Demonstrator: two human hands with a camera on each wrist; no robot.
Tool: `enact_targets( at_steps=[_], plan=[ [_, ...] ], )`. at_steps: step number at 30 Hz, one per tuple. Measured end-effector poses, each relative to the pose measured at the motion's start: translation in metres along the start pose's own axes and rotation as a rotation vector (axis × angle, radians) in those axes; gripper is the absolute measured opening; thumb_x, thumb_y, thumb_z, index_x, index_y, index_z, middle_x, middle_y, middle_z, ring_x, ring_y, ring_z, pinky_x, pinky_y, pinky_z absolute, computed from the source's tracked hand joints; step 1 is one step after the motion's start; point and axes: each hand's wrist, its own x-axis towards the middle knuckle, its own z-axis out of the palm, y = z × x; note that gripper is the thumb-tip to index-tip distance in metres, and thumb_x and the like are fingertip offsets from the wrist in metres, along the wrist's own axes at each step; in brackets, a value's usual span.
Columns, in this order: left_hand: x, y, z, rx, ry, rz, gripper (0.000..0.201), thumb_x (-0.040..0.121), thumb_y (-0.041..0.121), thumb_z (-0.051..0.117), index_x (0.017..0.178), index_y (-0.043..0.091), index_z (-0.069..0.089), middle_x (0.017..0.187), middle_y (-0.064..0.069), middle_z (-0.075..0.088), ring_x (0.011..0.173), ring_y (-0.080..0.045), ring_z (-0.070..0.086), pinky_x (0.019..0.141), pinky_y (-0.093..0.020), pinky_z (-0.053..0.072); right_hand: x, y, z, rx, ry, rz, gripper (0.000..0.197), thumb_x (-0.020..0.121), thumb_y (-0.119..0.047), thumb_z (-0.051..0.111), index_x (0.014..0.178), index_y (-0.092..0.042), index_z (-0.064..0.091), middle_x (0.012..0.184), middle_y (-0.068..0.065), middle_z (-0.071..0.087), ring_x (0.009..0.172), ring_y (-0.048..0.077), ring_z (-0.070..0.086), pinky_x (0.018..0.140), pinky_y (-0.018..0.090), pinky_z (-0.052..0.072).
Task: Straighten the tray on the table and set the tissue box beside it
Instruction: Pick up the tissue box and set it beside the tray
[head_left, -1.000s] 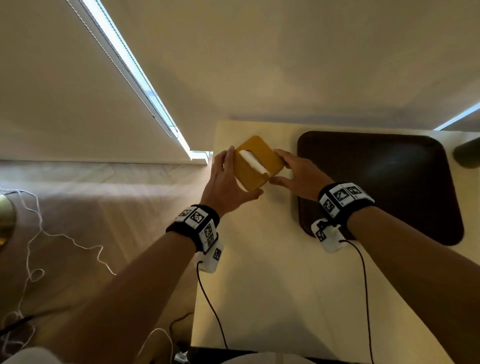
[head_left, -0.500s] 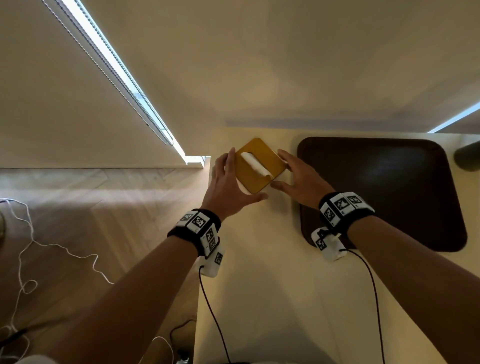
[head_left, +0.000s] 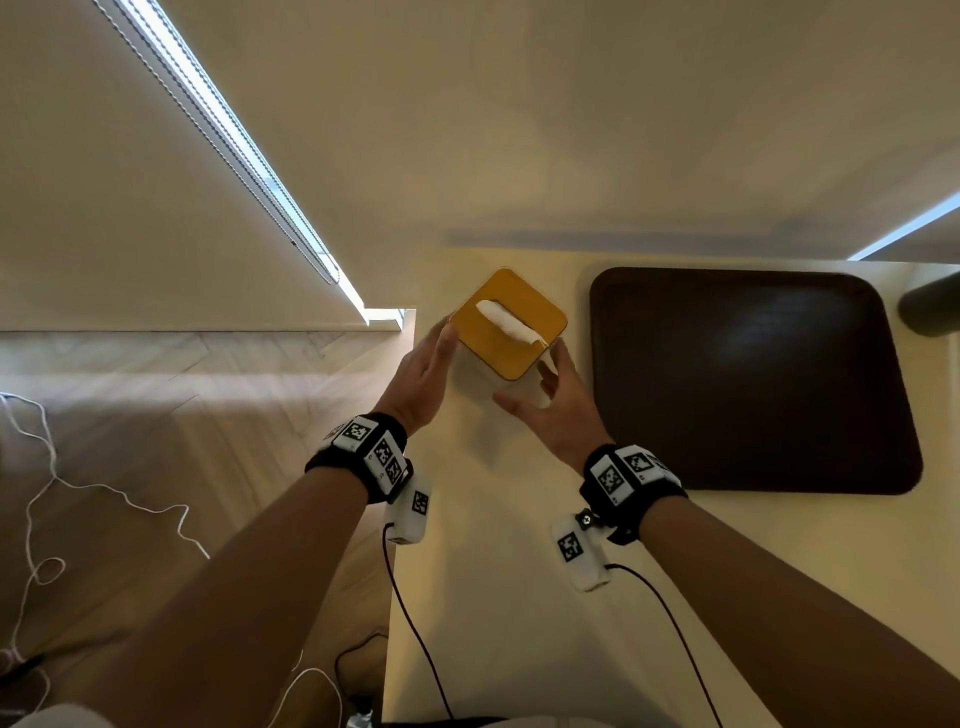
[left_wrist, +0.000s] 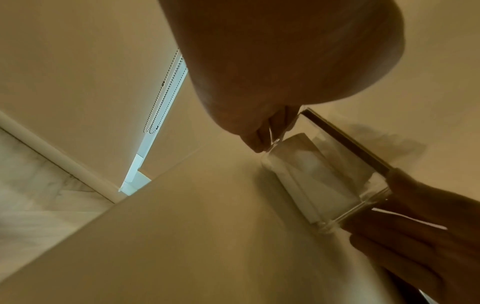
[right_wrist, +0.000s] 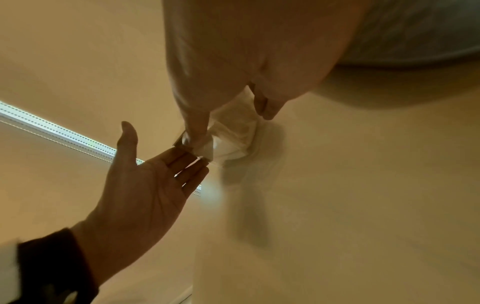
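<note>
Left hand: the left hand (head_left: 422, 375) lies with straight fingers flat against the left side of the tissue box (head_left: 508, 323), palm turned toward the box; it presses, with no finger curled round anything.
Right hand: the right hand (head_left: 560, 410) reaches to the near right corner of the box with fingers extended and the thumb spread out to the left; its fingertips (right_wrist: 196, 131) touch the clear wall under the lid, loose and not clamped.
Tissue box: a clear-walled box with a mustard-yellow lid, standing on the table (head_left: 519, 597) near its far left corner, turned so that its corners point like a diamond; a white tissue (head_left: 510, 329) pokes up through the slot in the lid, and folded white tissues show through the wall in the left wrist view (left_wrist: 319, 176).
Tray: a dark brown tray (head_left: 753, 379) with rounded corners lies flat on the table to the right of the box, its edges roughly in line with the table's edges; box and tray are close but apart, with bare table between them.
Table: pale cream top, pushed near the wall.
Wrists: each carries a black band with square black-and-white markers and a small white unit with a black cable.
Surroundings: a wooden floor (head_left: 156, 415) with a loose white cord (head_left: 36, 499) on the left, a dark round thing (head_left: 932, 312) at the right edge, too cropped to name.
</note>
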Motion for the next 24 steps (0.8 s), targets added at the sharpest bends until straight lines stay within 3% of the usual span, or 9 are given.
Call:
enact_targets(
  at_steps=[4,6,8,11,14,18,22,24],
  plan=[
    [-0.011,0.004,0.007,0.016,-0.016,0.042,0.057,0.101,0.063,0.020,0.151,0.040,0.037,0.144,0.016,0.047,0.137,-0.008,0.044,0.113,-0.029,0.033,0.005,-0.008,-0.017,-0.025,0.002,-0.043,0.088,0.075,-0.037,0.083,0.140,-0.051,0.025,0.124,-0.036,0.043,0.114,-0.010,0.045,0.096,0.023,0.040],
    [-0.016,0.008,0.012,0.029,-0.018,0.060,0.052,0.104,0.056,0.022,0.151,0.039,0.037,0.144,0.016,0.048,0.137,-0.007,0.044,0.113,-0.029,0.033,0.011,-0.011,-0.027,-0.038,-0.006,-0.037,0.085,0.076,-0.035,0.082,0.139,-0.053,0.027,0.120,-0.035,0.047,0.109,-0.015,0.047,0.090,0.017,0.041],
    [-0.019,0.011,0.017,0.055,-0.018,0.080,0.045,0.108,0.047,0.026,0.151,0.039,0.037,0.144,0.017,0.050,0.136,-0.005,0.046,0.113,-0.029,0.035,0.018,-0.012,-0.036,-0.071,-0.012,-0.037,0.083,0.078,-0.033,0.081,0.142,-0.045,0.031,0.119,-0.030,0.052,0.109,-0.013,0.049,0.085,0.011,0.040],
    [-0.017,0.014,0.024,0.108,-0.003,0.093,0.042,0.109,0.042,0.031,0.151,0.040,0.037,0.140,0.013,0.059,0.124,-0.007,0.056,0.103,-0.025,0.042,0.031,-0.013,-0.045,-0.170,-0.050,-0.059,0.085,0.078,-0.037,0.080,0.147,-0.032,0.030,0.120,-0.020,0.055,0.114,0.004,0.053,0.090,0.019,0.040],
    [-0.012,0.011,0.028,0.162,0.051,0.081,0.041,0.109,0.038,0.034,0.149,0.036,0.041,0.121,0.005,0.070,0.103,-0.013,0.066,0.088,-0.028,0.048,0.041,-0.011,-0.050,-0.226,-0.091,-0.075,0.090,0.080,-0.037,0.079,0.151,-0.025,0.025,0.128,-0.008,0.055,0.117,0.010,0.051,0.095,0.023,0.040],
    [-0.007,0.008,0.028,0.196,0.096,0.066,0.039,0.109,0.038,0.035,0.147,0.034,0.044,0.113,0.003,0.072,0.094,-0.016,0.066,0.082,-0.027,0.048,0.049,-0.009,-0.049,-0.240,-0.119,-0.094,0.092,0.081,-0.037,0.077,0.152,-0.026,0.020,0.137,0.002,0.054,0.121,0.014,0.051,0.096,0.026,0.040],
    [-0.004,0.006,0.025,0.215,0.112,0.048,0.039,0.108,0.039,0.036,0.145,0.034,0.046,0.103,0.004,0.072,0.088,-0.014,0.065,0.079,-0.025,0.047,0.056,-0.008,-0.048,-0.241,-0.139,-0.094,0.091,0.080,-0.042,0.077,0.151,-0.031,0.022,0.136,-0.001,0.056,0.123,0.015,0.053,0.101,0.034,0.043],
    [-0.002,0.004,0.025,0.215,0.126,0.040,0.039,0.108,0.039,0.036,0.145,0.033,0.047,0.096,0.005,0.070,0.083,-0.009,0.063,0.075,-0.018,0.044,0.057,-0.009,-0.048,-0.247,-0.143,-0.095,0.092,0.079,-0.044,0.077,0.151,-0.032,0.021,0.135,-0.003,0.056,0.122,0.014,0.054,0.101,0.034,0.043]
  ],
)
